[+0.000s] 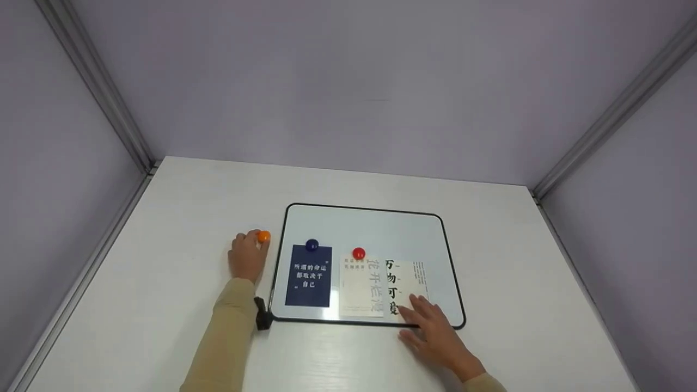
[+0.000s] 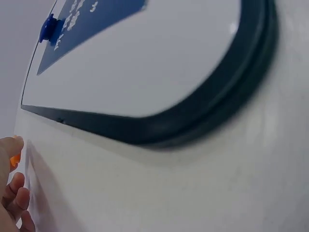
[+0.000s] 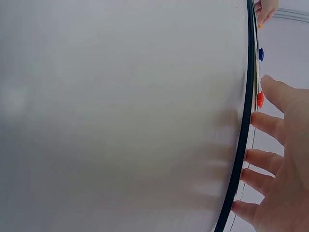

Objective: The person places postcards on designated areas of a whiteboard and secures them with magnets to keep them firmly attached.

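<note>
My left hand (image 1: 249, 257) pinches an orange round magnet (image 1: 263, 236) between thumb and fingers, left of the whiteboard (image 1: 365, 226). In the left wrist view only part of that hand and a bit of orange show at the left edge. My right hand (image 1: 438, 337), fingers spread, touches the lower part of a white card with black characters (image 1: 392, 280) at the board's right. A blue magnet (image 1: 312, 245) sits at the top of a dark blue card (image 1: 308, 286). On the top edge of the cream card (image 1: 354, 288) is a red magnet (image 1: 359, 253).
The black-framed whiteboard lies on a white table (image 1: 190, 218). A small black object (image 1: 263, 314), partly behind the left sleeve, is by the board's lower left corner. Pale walls (image 1: 348, 92) enclose the table at the back and both sides.
</note>
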The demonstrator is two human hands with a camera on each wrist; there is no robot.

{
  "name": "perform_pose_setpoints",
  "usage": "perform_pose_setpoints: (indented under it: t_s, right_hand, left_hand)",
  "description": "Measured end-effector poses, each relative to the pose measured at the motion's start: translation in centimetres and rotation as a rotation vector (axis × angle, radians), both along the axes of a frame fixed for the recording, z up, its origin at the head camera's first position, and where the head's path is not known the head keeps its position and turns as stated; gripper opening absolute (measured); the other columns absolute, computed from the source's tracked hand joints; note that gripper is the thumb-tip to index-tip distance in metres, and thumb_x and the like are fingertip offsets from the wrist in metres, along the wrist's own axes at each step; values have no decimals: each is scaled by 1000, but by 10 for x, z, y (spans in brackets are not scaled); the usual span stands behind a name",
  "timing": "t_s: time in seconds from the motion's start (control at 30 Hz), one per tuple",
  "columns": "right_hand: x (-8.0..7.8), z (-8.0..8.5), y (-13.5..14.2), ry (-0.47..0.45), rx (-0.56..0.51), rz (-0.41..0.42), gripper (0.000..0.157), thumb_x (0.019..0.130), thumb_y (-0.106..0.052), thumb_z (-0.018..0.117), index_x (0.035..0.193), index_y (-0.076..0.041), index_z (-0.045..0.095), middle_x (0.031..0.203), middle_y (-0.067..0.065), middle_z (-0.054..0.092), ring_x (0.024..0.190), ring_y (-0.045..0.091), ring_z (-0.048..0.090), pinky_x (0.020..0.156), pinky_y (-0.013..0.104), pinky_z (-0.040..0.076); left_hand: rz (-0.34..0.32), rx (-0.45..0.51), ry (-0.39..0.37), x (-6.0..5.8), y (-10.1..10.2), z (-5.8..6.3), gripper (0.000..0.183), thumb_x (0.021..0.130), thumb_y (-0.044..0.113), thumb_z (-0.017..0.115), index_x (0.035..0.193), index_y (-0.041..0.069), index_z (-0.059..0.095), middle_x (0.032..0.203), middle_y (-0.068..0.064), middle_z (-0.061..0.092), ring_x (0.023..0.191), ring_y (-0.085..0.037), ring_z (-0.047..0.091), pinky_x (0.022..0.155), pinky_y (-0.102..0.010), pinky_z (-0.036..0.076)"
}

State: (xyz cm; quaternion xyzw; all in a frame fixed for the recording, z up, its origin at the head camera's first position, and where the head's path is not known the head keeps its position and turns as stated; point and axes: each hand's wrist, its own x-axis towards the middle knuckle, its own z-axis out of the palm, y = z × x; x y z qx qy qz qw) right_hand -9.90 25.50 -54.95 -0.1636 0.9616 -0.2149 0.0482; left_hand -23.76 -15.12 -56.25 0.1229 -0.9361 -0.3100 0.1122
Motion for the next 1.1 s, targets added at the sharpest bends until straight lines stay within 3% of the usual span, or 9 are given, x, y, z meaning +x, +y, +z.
perform_pose_setpoints:
  t_s: [0.4, 0.7, 1.1]
  right_hand:
    - [-3, -1, 1, -56, 2, -12, 52, 90, -44, 61, 136, -20, 55, 155, 14, 39, 147, 37, 29, 120, 61, 22]
    - [-2, 1, 1, -54, 2, -18, 52, 90, -44, 61, 136, -21, 55, 155, 13, 39, 147, 36, 29, 120, 60, 22]
    - [-2, 2, -1, -44, 1, -25, 50, 91, -43, 60, 135, -20, 56, 154, 14, 40, 146, 37, 30, 120, 60, 22]
  left_hand:
    - [-22, 56, 17, 5, 3, 5, 38, 91, 23, 64, 120, -1, 63, 102, -23, 63, 94, -37, 61, 80, -48, 52]
    - [-65, 93, 18, 9, 15, 13, 36, 90, 22, 67, 118, 0, 65, 93, -18, 61, 80, -26, 54, 73, -39, 48]
    - [-100, 83, 63, 7, 20, 22, 36, 88, 22, 70, 117, 3, 66, 86, -14, 58, 75, -21, 48, 64, -26, 35]
